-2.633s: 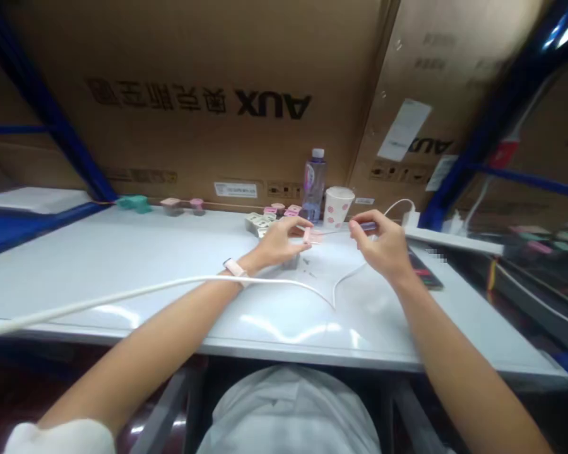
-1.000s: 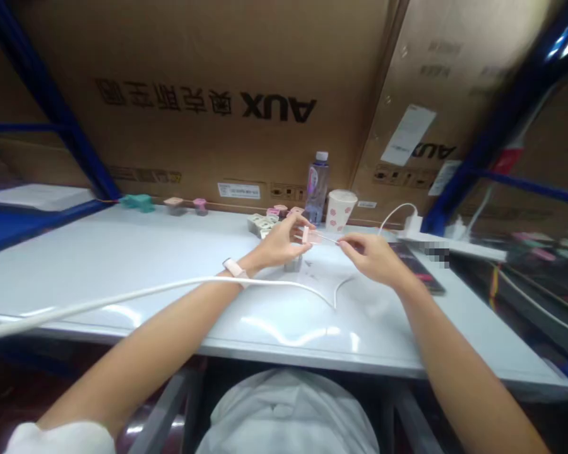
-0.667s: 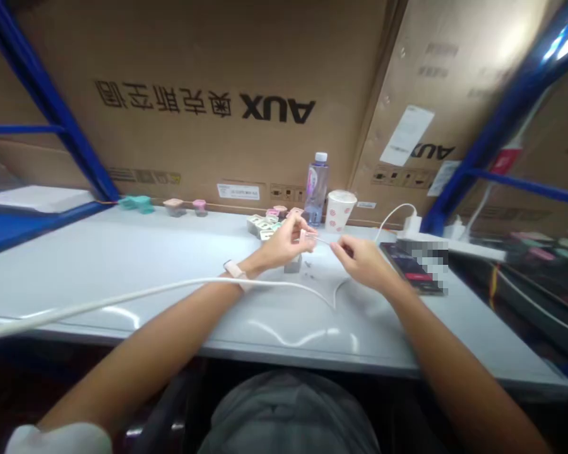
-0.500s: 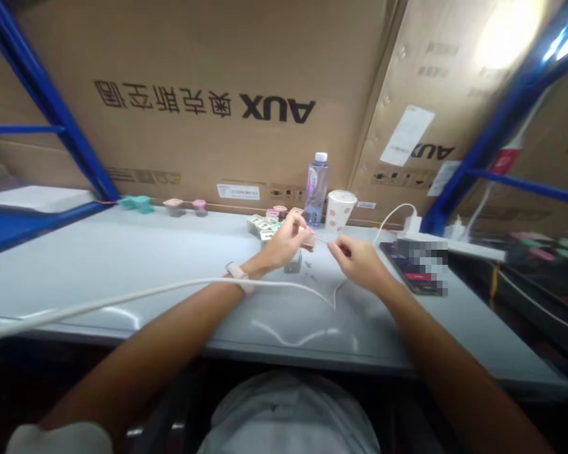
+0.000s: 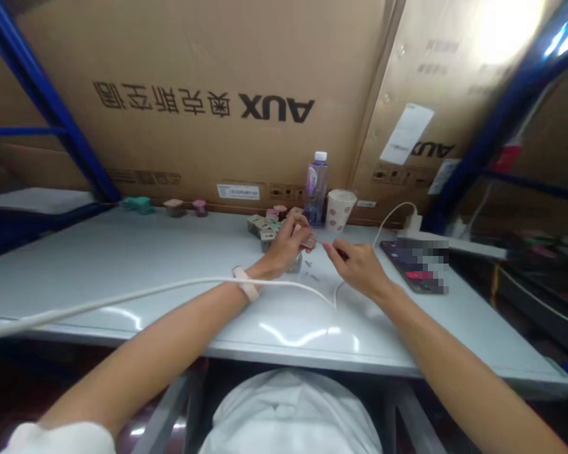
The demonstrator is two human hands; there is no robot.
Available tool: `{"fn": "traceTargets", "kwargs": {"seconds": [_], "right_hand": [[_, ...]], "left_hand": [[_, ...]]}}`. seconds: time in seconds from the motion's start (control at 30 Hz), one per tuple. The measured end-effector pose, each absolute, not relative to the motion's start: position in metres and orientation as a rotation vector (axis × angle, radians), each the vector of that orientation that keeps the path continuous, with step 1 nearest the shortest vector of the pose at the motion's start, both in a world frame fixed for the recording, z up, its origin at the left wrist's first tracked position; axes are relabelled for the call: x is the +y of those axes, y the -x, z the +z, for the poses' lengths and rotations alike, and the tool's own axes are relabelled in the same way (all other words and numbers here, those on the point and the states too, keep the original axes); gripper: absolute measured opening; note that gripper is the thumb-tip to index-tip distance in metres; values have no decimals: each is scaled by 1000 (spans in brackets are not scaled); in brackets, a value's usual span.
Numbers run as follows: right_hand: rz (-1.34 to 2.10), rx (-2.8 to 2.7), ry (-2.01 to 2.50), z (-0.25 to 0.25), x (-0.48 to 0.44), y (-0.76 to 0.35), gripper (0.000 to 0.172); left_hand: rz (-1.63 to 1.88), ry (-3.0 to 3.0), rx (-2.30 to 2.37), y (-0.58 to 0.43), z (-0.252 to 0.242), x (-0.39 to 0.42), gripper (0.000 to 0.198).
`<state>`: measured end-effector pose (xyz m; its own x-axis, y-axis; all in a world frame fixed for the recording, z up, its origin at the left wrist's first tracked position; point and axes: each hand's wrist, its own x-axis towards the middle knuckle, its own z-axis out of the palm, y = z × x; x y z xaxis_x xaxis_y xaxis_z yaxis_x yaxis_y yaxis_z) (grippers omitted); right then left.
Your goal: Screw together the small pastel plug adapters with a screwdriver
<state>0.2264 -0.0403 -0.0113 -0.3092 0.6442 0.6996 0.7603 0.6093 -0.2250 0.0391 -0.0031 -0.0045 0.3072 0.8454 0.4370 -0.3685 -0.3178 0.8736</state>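
Note:
My left hand is closed, its fingertips pinching a small pinkish block-like piece above the table. Opposite it, my right hand is closed around a thin screwdriver-like tool, whose slim shaft points left at the piece. Whether the tip touches it I cannot tell. Below my left hand stands a small grey block, partly hidden. Small dark bits lie beside it. Several pale block-like pieces are clustered just behind and left of that hand.
A bottle and a paper cup stand behind my hands. On the right lies a phone. A white cable crosses in front of my left wrist. Teal pieces sit at the back left, before large cartons.
My left wrist has shifted slightly down and to the right. Both hands keep their grip, with the tool still pointing at the small piece.

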Motion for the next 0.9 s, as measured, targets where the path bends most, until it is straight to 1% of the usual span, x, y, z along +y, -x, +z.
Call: {"fn": "traceTargets", "kwargs": {"seconds": [0.17,0.53,0.73,0.9], "right_hand": [[-275,-2063,1070,-12,-43,-227,51],[-432,-2113,1025,-7,-49,-227,50],[-490,-2154,1009,-6,-52,-228,50],[-515,-2189,983,-2,-54,-230,50]], "left_hand": [[1280,-1374,458,-39,2,-8,21],[1230,-1326,450,-37,11,-15,24],[1165,-1327,435,-32,13,-15,14],[1115,-1340,412,-30,15,-14,14]]}}
